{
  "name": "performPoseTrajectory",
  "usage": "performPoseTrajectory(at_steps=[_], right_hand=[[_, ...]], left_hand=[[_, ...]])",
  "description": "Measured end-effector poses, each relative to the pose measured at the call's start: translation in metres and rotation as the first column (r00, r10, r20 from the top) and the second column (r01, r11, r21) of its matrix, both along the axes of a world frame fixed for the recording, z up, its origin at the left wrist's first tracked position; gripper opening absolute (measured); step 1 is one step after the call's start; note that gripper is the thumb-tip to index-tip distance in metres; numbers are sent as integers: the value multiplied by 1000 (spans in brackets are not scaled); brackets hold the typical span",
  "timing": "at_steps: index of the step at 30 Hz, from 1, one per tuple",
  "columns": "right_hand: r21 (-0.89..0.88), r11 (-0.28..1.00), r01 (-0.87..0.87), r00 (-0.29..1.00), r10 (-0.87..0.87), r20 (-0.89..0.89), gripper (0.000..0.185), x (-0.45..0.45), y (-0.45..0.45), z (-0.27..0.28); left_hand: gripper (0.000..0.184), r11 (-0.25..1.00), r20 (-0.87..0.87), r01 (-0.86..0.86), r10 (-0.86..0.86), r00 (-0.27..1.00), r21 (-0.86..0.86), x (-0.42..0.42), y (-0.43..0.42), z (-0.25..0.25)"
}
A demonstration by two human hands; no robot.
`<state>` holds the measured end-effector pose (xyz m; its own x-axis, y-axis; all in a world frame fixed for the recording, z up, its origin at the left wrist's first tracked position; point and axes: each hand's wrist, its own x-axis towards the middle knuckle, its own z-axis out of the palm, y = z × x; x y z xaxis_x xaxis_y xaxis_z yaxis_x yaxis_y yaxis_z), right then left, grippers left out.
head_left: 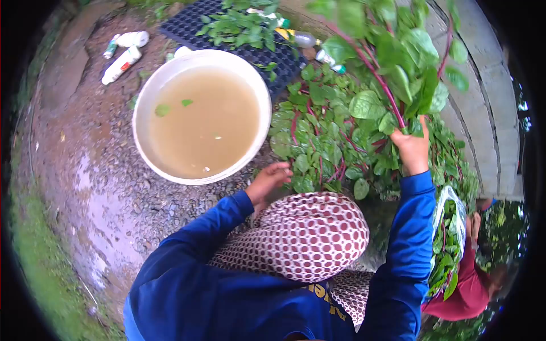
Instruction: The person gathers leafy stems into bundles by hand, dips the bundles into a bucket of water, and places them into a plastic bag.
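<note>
My right hand point(413, 149) is closed around the lower stems of a bunch of Malabar spinach point(401, 68), with purple-red stems and broad green leaves. The bunch is raised above a large pile of the same greens point(324, 125) on the ground. My left hand point(270, 181) is at the near left edge of that pile, beside the basin. Its fingers are loosely bent and slightly apart, and I see nothing held in them. A white round basin point(139, 128) of cloudy brown water stands to the left, with a few loose leaves floating in it.
Behind the basin lies a black seedling tray point(187, 25) with leafy sprigs point(242, 28). White bottles point(121, 65) lie on wet, gravelly ground at the left. At the right are a clear plastic bag of greens point(449, 238), a person in a red sleeve point(466, 290) and concrete slabs point(506, 136).
</note>
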<state>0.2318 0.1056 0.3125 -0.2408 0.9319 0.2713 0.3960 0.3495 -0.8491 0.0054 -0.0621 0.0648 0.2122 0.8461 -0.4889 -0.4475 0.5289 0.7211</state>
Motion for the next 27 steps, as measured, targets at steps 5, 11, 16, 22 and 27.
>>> performPoseTrajectory(at_steps=[5, 11, 16, 22, 27], right_hand=[[453, 856, -250, 825, -56, 562, 80, -159, -14, 31], [318, 509, -800, 195, -281, 940, 42, -250, -76, -37], [-141, 642, -753, -70, 135, 988, 49, -286, -82, -42], [-474, 691, -545, 271, 681, 680, 65, -252, -26, -5], [-516, 640, -569, 571, 759, 312, 49, -178, 28, 18]], left_hand=[[36, 996, 104, -91, 91, 990, -3, -3, -36, -7], [37, 993, 80, -117, 119, 990, -27, -22, -55, -7], [37, 997, 54, -76, 77, 996, -23, -19, -61, -7], [36, 1000, 34, -18, 19, 999, -15, -27, -69, 7], [34, 1000, 36, 7, -6, 999, -10, -30, -70, 11]])
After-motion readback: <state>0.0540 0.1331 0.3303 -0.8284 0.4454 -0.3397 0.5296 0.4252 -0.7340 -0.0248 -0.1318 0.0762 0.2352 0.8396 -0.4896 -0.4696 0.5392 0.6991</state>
